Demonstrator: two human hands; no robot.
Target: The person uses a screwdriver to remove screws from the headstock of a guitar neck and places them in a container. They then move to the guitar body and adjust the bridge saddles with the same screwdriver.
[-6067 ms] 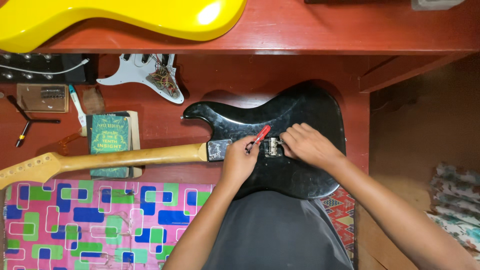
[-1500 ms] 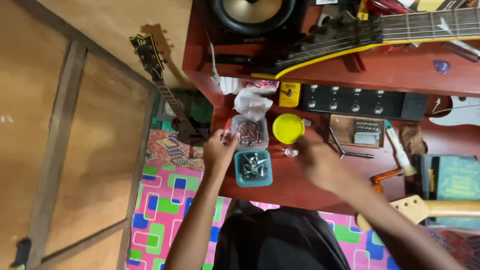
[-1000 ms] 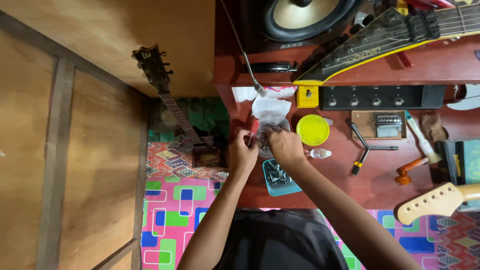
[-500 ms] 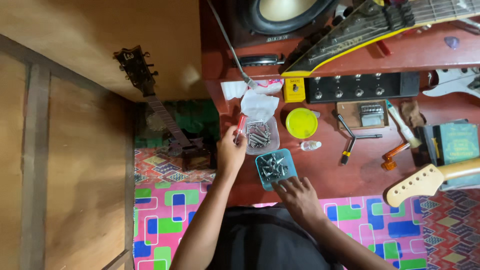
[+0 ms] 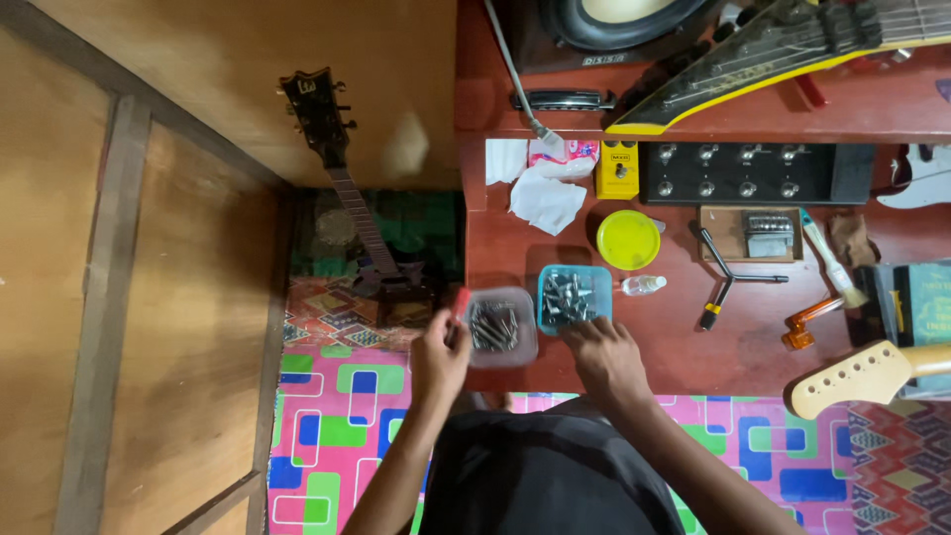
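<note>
The left hand (image 5: 439, 359) grips a red tool (image 5: 459, 302), maybe steadying the clear tub (image 5: 500, 328); the right hand (image 5: 606, 355) rests open at six o'clock of the blue tub (image 5: 574, 297), fingers near its screws.

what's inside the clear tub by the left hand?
The clear tub holds a heap of dark metal screws or bolts, lying loose. What lies beneath the heap is covered. The left hand touches its edge, holding a red-handled tool.

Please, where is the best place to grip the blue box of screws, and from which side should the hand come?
Probably grip the blue box by its two side walls, coming from the near edge of the red table, where the right hand already touches it. It is open on top and full of screws, so keep it level. The clear tub crowds its left wall.
</note>
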